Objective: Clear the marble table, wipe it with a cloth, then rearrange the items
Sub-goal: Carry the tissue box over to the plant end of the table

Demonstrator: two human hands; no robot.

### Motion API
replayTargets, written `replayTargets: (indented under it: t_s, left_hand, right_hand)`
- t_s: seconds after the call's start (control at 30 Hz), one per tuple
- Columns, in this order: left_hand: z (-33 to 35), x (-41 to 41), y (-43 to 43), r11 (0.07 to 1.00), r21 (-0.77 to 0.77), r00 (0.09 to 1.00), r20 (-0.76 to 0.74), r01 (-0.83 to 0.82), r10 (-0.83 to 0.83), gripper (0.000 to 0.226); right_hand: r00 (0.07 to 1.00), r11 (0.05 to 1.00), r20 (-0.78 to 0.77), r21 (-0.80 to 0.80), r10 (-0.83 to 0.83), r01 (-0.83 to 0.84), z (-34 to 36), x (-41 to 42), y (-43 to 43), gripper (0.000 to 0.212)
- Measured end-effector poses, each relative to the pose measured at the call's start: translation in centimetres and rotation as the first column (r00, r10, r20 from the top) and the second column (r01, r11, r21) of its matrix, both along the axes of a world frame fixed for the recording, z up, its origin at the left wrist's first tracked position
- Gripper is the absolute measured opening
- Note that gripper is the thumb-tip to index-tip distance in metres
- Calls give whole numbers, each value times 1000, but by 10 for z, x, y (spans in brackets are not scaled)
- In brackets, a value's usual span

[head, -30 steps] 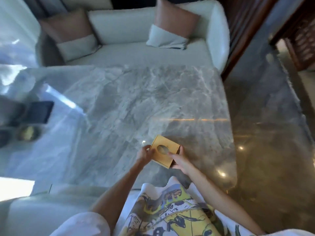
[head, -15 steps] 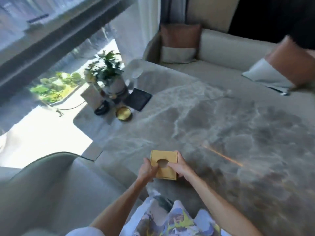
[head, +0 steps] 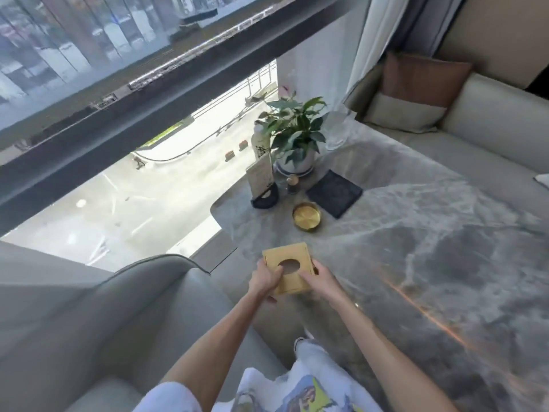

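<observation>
Far left: big window (head: 89, 40) w/ dark frame, street below. Near left: grey sofa arm (head: 118, 292).

Center near: left hand (head: 264, 279) grips the left edge of a gold tissue box (head: 289, 266), thumb on top by the oval opening. Right hand (head: 322, 282) grips the box's right side, fingers curled on its top & edge. Box sits at the near-left edge of the marble table (head: 416, 233); can't tell if it's touching the surface or just above it.

Farther back, at the table's far-left corner: card stand (head: 263, 185) w/ black base, pale bottle (head: 260, 142) behind it, potted plant (head: 297, 144) just right of the bottle, small round-topped item (head: 293, 183) in front of the pot. Gold dish (head: 306, 217) nearer, black square mat (head: 334, 193) just right of it.

Far right: light sofa (head: 490, 114) w/ brown-and-grey cushion (head: 416, 90).
</observation>
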State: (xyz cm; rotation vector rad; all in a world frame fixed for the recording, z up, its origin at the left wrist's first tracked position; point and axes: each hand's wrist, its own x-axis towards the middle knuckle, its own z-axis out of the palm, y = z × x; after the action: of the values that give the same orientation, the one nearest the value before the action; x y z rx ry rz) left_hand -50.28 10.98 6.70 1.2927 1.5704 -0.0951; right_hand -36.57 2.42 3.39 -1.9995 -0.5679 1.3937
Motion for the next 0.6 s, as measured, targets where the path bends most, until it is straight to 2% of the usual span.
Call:
replayTargets:
  t_s: [0.13, 0.23, 0.33, 0.43, 0.6]
  left_hand:
    - [-2, 1, 33, 988, -90, 989, 69, -126, 132, 55]
    - [-8, 3, 59, 972, -127, 972, 106, -198, 212, 63]
    - [-22, 2, 89, 949, -180, 952, 121, -259, 282, 74]
    - [-42, 5, 115, 908, -237, 915, 130, -346, 383, 69]
    - [-62, 5, 137, 895, -242, 912, 73, -376, 403, 55]
  right_hand:
    - [990, 996, -108, -9, -91, 90, -6, -2, 37, 45]
    - [991, 996, -96, -2, -90, 91, -17, 3, 70, 37]
    - [993, 998, -98, -24, -60, 58, -29, 9, 108, 44]
    - [996, 998, -67, -44, -50, 47, -50, 18, 139, 47]
    - [1000, 998, -21, -54, -14, 13, -54, 14, 164, 41]
